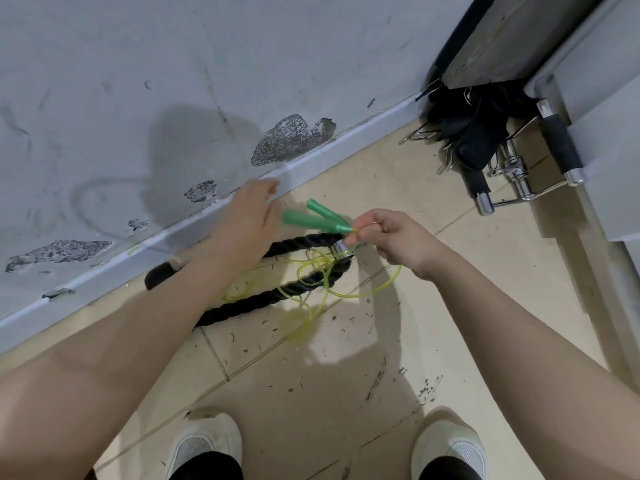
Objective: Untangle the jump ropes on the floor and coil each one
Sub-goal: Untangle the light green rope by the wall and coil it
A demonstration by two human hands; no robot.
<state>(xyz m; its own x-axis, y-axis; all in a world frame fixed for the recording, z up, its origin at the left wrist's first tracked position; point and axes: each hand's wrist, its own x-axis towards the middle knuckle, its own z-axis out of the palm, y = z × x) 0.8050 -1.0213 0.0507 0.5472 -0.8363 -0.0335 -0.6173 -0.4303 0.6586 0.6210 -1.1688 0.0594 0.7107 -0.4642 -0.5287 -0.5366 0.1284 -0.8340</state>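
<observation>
Green handles (pixel 313 218) | between both hands | right hand (pixel 394 237) pinches cord

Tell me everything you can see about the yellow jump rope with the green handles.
The jump rope has a thin, translucent yellow cord, plastic by the look of it, and two green handles. The right hand pinches the cord where it leaves the handles, holding them off the floor beside the open left hand. Below, the cord lies in loose loops, uncoiled, tangled over the thick black rope.
</observation>
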